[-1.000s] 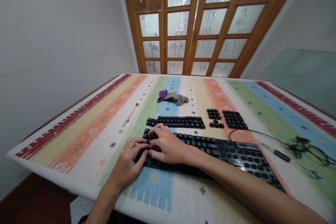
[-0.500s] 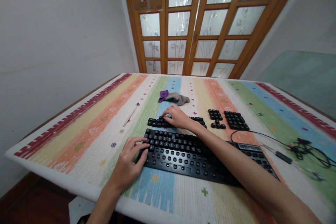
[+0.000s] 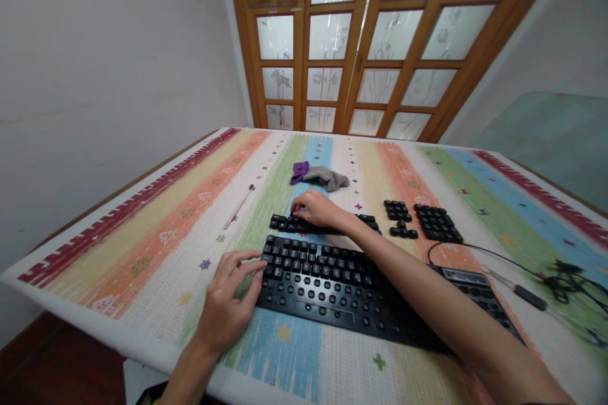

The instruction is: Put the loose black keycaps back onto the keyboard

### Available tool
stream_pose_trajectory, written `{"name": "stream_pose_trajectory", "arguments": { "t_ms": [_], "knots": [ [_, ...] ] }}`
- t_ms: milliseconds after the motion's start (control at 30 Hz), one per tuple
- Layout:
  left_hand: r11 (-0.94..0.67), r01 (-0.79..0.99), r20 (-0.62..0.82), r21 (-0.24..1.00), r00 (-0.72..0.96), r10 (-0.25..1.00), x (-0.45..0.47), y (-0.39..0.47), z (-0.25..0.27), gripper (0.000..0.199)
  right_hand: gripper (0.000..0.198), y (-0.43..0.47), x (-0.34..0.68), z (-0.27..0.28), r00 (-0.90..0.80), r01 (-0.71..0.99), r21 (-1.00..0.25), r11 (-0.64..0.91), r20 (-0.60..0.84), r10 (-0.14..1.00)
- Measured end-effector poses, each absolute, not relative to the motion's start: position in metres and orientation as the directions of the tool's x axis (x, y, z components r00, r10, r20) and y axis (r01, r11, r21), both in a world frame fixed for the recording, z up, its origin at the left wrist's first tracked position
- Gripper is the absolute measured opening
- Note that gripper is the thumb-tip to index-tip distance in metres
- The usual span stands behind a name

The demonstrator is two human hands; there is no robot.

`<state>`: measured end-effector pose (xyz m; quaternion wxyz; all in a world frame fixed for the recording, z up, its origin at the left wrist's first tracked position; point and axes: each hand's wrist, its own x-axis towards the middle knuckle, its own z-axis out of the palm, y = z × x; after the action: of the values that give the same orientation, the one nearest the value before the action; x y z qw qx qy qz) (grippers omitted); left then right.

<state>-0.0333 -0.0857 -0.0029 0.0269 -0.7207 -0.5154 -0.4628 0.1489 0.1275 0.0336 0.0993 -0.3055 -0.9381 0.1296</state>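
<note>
A black keyboard (image 3: 327, 294) lies across the tablecloth in front of me. Its upper rows carry keycaps, while the lower rows show bare key stems. My left hand (image 3: 232, 291) rests at its left end, fingers stretched out and fingertips touching the edge. Beyond the keyboard, a strip of loose black keycaps (image 3: 285, 224) lies on the cloth. My right hand (image 3: 316, 209) reaches over to this strip, thumb and forefinger pinched at a dark keycap (image 3: 292, 216) near its left part. That hand and forearm hide part of the strip and the keyboard's right-middle area.
Grouped loose keycaps (image 3: 437, 223) lie to the right, beside smaller clusters (image 3: 398, 210). A purple and grey cloth (image 3: 327, 177) lies farther back. On the left is a thin brush (image 3: 239, 207). At right are a coiled cable (image 3: 565, 285) and a black-handled tool (image 3: 531, 297).
My right fingers have drawn closer together at the keycap strip. My left hand has slid slightly off the keyboard's edge keys. The view has shifted a little.
</note>
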Motion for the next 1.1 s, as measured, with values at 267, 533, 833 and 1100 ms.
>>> {"name": "stream_pose_trajectory", "arguments": {
  "t_ms": [267,533,833,1100],
  "knots": [
    [-0.474,0.763,0.7,0.44,0.04,0.713,-0.031,-0.086,-0.002,0.02,0.019,0.127,0.147,0.036,-0.792,0.553,-0.316,0.771,0.089,0.604],
    [-0.471,0.768,0.698,0.434,0.044,0.715,-0.03,-0.086,0.001,0.019,0.016,0.117,0.147,0.045,-0.79,0.517,-0.314,0.796,0.183,0.585],
    [-0.492,0.757,0.646,0.429,0.123,0.753,-0.029,-0.086,-0.001,0.019,0.006,0.041,0.169,0.047,-0.84,0.241,-0.398,0.885,0.372,0.396],
    [-0.507,0.75,0.633,0.424,0.154,0.758,-0.028,-0.085,-0.003,0.02,0.006,0.01,0.178,0.031,-0.859,0.21,-0.332,0.92,0.386,0.336]
  ]
}}
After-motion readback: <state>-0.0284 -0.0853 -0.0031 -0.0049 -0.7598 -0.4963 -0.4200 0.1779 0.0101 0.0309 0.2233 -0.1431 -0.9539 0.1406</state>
